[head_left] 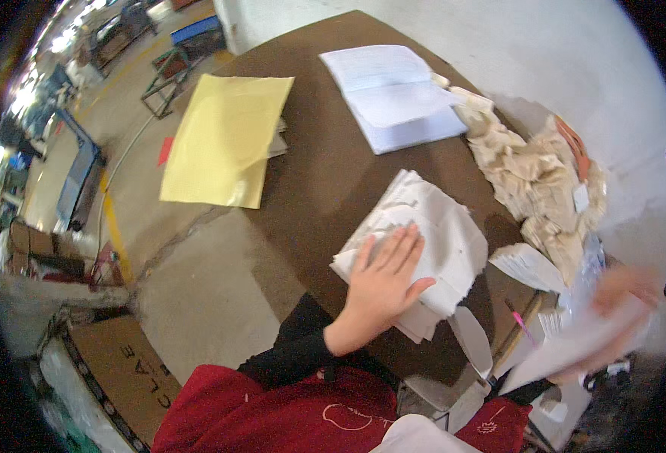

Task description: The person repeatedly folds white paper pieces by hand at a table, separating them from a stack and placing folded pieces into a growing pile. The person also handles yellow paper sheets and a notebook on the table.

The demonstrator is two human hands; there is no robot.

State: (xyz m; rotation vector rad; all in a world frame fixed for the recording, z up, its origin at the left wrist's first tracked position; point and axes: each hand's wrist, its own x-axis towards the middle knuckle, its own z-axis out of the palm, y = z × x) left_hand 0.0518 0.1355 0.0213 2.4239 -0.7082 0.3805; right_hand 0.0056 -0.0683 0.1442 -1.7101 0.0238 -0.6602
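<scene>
My left hand lies flat, fingers spread, on a stack of white sheets near the middle of the brown table. The stack is uneven and creased; I cannot tell whether it is cloth or paper. At the right, my right hand is blurred by motion. It grips a pale, flat white sheet that slants down to the left, past the table's edge. A white curved piece lies beside the stack, close to my right hand.
An open notebook lies at the far side of the brown table. A yellow sheet overhangs the left edge. Crumpled beige cloth lies along the wall. A pink pen is at the right; a cardboard box stands lower left.
</scene>
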